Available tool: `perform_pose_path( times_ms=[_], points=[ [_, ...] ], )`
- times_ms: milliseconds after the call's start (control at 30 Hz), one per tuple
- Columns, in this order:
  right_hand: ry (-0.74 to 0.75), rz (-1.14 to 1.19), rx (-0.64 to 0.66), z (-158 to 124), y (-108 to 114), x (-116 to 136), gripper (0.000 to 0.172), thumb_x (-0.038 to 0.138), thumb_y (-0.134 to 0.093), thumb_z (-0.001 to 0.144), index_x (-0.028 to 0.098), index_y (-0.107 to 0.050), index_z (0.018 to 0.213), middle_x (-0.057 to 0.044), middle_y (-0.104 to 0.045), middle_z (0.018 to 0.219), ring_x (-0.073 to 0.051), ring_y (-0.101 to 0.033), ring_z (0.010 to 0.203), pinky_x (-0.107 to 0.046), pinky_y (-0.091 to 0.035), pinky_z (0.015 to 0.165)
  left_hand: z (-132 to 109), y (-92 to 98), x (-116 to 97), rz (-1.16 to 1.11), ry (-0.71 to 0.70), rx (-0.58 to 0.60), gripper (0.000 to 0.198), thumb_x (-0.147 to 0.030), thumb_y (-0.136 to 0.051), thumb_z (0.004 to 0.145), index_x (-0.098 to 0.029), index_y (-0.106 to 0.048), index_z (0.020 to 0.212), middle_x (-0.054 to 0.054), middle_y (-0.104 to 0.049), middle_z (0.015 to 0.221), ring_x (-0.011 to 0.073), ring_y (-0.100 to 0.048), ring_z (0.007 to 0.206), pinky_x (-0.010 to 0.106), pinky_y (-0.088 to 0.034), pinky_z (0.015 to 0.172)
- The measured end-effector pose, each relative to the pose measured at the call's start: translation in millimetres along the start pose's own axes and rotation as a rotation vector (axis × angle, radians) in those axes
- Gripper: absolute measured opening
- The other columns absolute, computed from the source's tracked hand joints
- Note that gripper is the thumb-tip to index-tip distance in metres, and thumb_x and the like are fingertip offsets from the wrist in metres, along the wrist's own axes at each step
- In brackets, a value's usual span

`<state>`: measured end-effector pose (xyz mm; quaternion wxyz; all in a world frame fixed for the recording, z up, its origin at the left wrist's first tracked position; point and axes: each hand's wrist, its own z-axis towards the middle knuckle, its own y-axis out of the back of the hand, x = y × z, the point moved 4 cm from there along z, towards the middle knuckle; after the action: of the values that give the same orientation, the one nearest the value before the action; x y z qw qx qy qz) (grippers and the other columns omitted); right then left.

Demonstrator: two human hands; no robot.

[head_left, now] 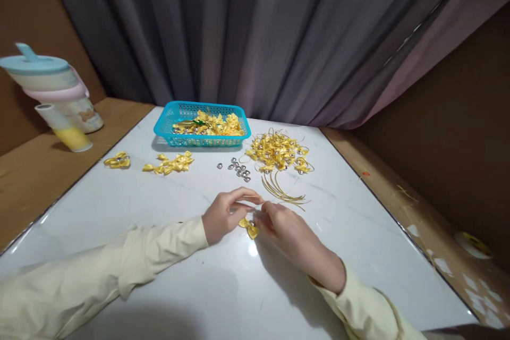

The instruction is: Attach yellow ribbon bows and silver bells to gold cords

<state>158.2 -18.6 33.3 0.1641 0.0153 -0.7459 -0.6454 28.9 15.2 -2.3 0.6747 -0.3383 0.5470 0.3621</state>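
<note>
A: Quick, where was the bow?

B: Yellow bow (251,230), between your two hands, just under your fingertips. Resting on the white tabletop (139,196) or hanging just above it: couldn't tell.

A: Your fingers?

B: Your left hand (226,215) had its fingers bent, seemingly grasping a thin gold strand (252,196) that ran along them. Your right hand (287,229) had its fingertips drawn together right beside the left ones. What they pinched, if anything, was hidden; couldn't tell.

A: Step?

B: Looked like fine fingertip work with the strand, close over the bow.

A: And doing it well meant what for you?

B: Left as the anchor, light and steady; right for the small moves. You needed the strand snug, not yanked, since the soft bow would likely crumple or twist. Knuckles aside, so you could see the bow's middle.

A: Anything nearby you had to mind?

B: Loose gold cords (279,191) lay just beyond your right hand, easy to sweep with a knuckle. Silver beads (240,169) sat past your fingertips, small, likely to roll. Your elbows called for slow, low movement.
</note>
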Motion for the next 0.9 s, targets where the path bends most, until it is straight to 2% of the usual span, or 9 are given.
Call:
perform_pose_path(
  times_ms=[100, 167, 300, 367, 433, 500, 567, 733, 900],
  points=[
    [0.063, 0.118, 0.062, 11, -3, -2, 0.01, 0.01, -0.044, 0.081, 0.016, -0.052, 0.079, 0.0, -0.056, 0.06, -0.011, -0.045, 0.049, -0.022, -0.025, 0.046, 5, 14.6, -9, 0.085, -0.056, -0.094, 0.033, -0.001, -0.04, 0.066, -0.014, -0.06, 0.089, 0.006, -0.064, 0.097, 0.0184, -0.058, 0.099, 0.033, -0.05, 0.086],
    [0.119, 0.231, 0.057, 14, 4, -3, 0.011, 0.009, -0.045, 0.079, 0.016, -0.054, 0.08, 0.0, -0.059, 0.062, -0.01, -0.047, 0.051, -0.021, -0.029, 0.049, 13, 26.2, -15, 0.173, -0.028, -0.087, 0.032, 0.0, -0.038, 0.06, -0.014, -0.06, 0.078, 0.005, -0.063, 0.089, 0.0177, -0.058, 0.092, 0.032, -0.05, 0.082],
    [0.175, 0.512, 0.047, 18, 31, -1, 0.013, 0.014, -0.047, 0.082, 0.016, -0.059, 0.085, -0.001, -0.067, 0.071, -0.011, -0.055, 0.057, -0.022, -0.039, 0.057, 32, 40.6, -20, 0.351, 0.191, 0.21, 0.03, 0.003, -0.04, 0.056, -0.012, -0.061, 0.072, 0.003, -0.06, 0.077, 0.0154, -0.058, 0.075, 0.029, -0.049, 0.069],
    [0.17, 0.686, 0.096, 20, 42, 1, 0.014, 0.02, -0.048, 0.083, 0.016, -0.061, 0.085, -0.003, -0.067, 0.073, -0.011, -0.058, 0.058, -0.022, -0.042, 0.055, 36, 42.8, -26, 0.395, 0.21, 0.336, 0.031, 0.002, -0.047, 0.059, -0.013, -0.063, 0.08, 0.004, -0.059, 0.087, 0.0159, -0.058, 0.079, 0.029, -0.047, 0.07],
    [0.162, 0.863, 0.144, 24, 50, 4, 0.015, 0.025, -0.053, 0.082, 0.014, -0.063, 0.083, -0.003, -0.066, 0.071, -0.011, -0.058, 0.057, -0.022, -0.044, 0.052, 36, 39.6, -35, 0.339, 0.188, 0.454, 0.032, -0.003, -0.058, 0.062, -0.015, -0.063, 0.092, 0.005, -0.058, 0.097, 0.0166, -0.056, 0.085, 0.03, -0.046, 0.074],
    [0.175, 1.021, 0.157, 29, 58, 5, 0.016, 0.029, -0.058, 0.08, 0.013, -0.063, 0.082, -0.003, -0.066, 0.07, -0.011, -0.059, 0.056, -0.022, -0.046, 0.05, 31, 34.2, -43, 0.182, 0.189, 0.528, 0.033, -0.011, -0.066, 0.065, -0.016, -0.061, 0.098, 0.004, -0.059, 0.097, 0.0158, -0.056, 0.085, 0.029, -0.045, 0.074],
    [0.2, 1.139, 0.143, 34, 65, 5, 0.018, 0.03, -0.063, 0.077, 0.013, -0.062, 0.081, -0.004, -0.066, 0.068, -0.011, -0.06, 0.057, -0.023, -0.048, 0.05, 27, 30.6, -47, 0.006, 0.224, 0.507, 0.03, -0.016, -0.068, 0.067, -0.016, -0.06, 0.096, 0.003, -0.06, 0.089, 0.013, -0.057, 0.077, 0.027, -0.045, 0.069],
    [0.233, 1.259, 0.102, 43, 76, 5, 0.015, 0.026, -0.066, 0.074, 0.013, -0.061, 0.079, -0.001, -0.064, 0.059, -0.01, -0.06, 0.052, -0.02, -0.049, 0.049, 23, 29.5, -46, -0.313, 0.289, 0.296, 0.025, -0.022, -0.076, 0.06, -0.012, -0.061, 0.078, 0.0, -0.06, 0.074, 0.0086, -0.055, 0.062, 0.021, -0.042, 0.056],
    [0.222, 1.144, 0.093, 41, 73, 7, 0.013, 0.024, -0.066, 0.072, 0.014, -0.059, 0.074, -0.003, -0.066, 0.061, -0.012, -0.063, 0.054, -0.022, -0.05, 0.052, 18, 23.8, -49, -0.402, 0.368, 0.321, 0.026, -0.025, -0.077, 0.056, -0.011, -0.06, 0.071, -0.002, -0.056, 0.059, 0.0075, -0.051, 0.052, 0.019, -0.036, 0.049]
  ],
)
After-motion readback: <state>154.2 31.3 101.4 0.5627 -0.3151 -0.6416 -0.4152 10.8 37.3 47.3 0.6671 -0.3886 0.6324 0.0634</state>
